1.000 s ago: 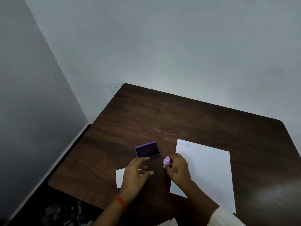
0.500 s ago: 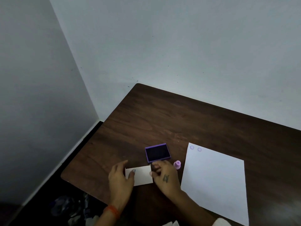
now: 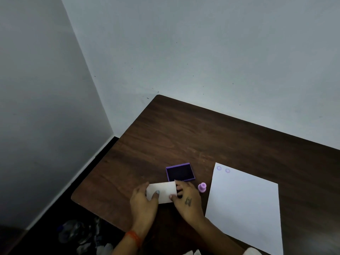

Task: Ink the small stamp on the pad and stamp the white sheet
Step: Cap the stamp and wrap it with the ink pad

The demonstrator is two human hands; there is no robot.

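Observation:
The small lilac stamp (image 3: pixel 202 187) stands on the brown table (image 3: pixel 193 137), free of both hands, between the ink pad and the sheet. The purple ink pad (image 3: pixel 180 172) lies open just behind my hands. The white sheet (image 3: pixel 246 205) lies to the right and carries two round purple prints near its far left corner. Both hands hold a small white lid or card (image 3: pixel 162 192): my left hand (image 3: pixel 142 204) grips its left side with the thumb on top, my right hand (image 3: pixel 186 198) pinches its right edge. It is lifted just in front of the pad.
The table's left edge and front left corner lie close to my left hand, with dark floor and clutter (image 3: pixel 79 234) below. Grey walls meet behind the table.
My right hand let go of the stamp, which now stands by the sheet. Both hands took up the small white piece and lifted it toward the pad. The view shifted left.

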